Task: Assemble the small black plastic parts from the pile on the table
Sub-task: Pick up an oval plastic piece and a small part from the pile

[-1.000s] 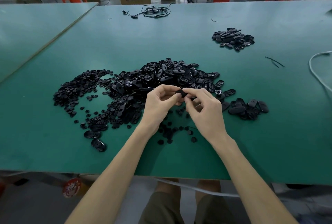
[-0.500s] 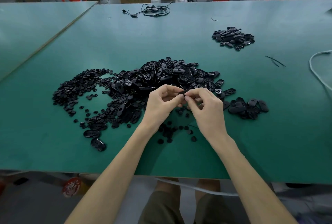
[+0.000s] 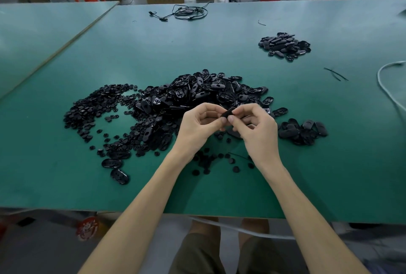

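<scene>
Between the fingertips the oval black part (image 3: 227,113) now shows as a slanted sliver, its upper end tipped toward the right of the frame, no longer the short dark lump of a second ago. Both hands sit almost where they were, just below the centre of the frame.

The left hand (image 3: 197,127) pinches the part's lower end between thumb and forefinger, its other fingers loosely curled underneath. The right hand (image 3: 257,130) pinches the upper end the same way, its remaining fingers folded into the palm. The part bridges the two hands, touching both, and is held clear of the green desk (image 3: 219,43). I cannot tell whether it is one piece or two pressed together.

Directly behind the hands lies the main pile (image 3: 197,96) of glossy oval shells. A spread of small round pieces (image 3: 94,107) fans out to its left, and loose discs (image 3: 219,159) lie scattered under the wrists. A cluster of oval shells (image 3: 303,131) sits just right of the right hand, and two single shells (image 3: 116,168) lie at the lower left. A smaller heap (image 3: 284,46) rests well apart in the upper right. A black cable (image 3: 186,12) lies coiled at the top centre, and a white cable (image 3: 386,85) curves along the right edge.
</scene>
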`<state>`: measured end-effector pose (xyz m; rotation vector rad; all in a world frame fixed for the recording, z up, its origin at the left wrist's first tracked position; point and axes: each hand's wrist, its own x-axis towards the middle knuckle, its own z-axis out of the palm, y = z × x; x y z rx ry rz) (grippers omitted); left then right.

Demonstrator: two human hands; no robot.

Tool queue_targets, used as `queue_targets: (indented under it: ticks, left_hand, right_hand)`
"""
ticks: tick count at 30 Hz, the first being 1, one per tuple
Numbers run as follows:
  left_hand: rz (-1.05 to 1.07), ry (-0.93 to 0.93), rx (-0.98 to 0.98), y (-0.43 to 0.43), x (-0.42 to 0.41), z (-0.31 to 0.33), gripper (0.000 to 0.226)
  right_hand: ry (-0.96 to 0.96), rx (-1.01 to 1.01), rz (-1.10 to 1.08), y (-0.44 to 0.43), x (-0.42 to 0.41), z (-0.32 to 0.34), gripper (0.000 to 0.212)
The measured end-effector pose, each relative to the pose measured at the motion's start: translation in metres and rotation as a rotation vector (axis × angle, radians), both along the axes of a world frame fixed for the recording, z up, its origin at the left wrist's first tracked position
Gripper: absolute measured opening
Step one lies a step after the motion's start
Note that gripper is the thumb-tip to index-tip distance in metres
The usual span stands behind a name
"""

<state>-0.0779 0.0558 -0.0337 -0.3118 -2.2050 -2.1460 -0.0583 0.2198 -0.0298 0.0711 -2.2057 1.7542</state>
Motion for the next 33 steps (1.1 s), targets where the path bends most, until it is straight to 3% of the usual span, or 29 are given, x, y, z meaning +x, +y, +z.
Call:
queue_targets:
  ticks: [10,25,33]
  left_hand:
    - [-0.004,0.0,0.001,-0.0009,0.0014,0.0,0.017]
    - [0.034,-0.024,0.026,-0.0013,-0.0008,0.0003,0.014]
    - [0.012,-0.02,-0.013,-0.0002,0.0006,0.0014,0.012]
  right_hand:
    - [0.037,0.068,-0.007,-0.0018,0.0011,-0.0013,0.012]
    - [0.134,0.182,0.016,-0.0041,-0.0016,-0.0035,0.028]
    - [0.023,0.068,0.031,-0.0013,-0.0018,-0.0037,0.016]
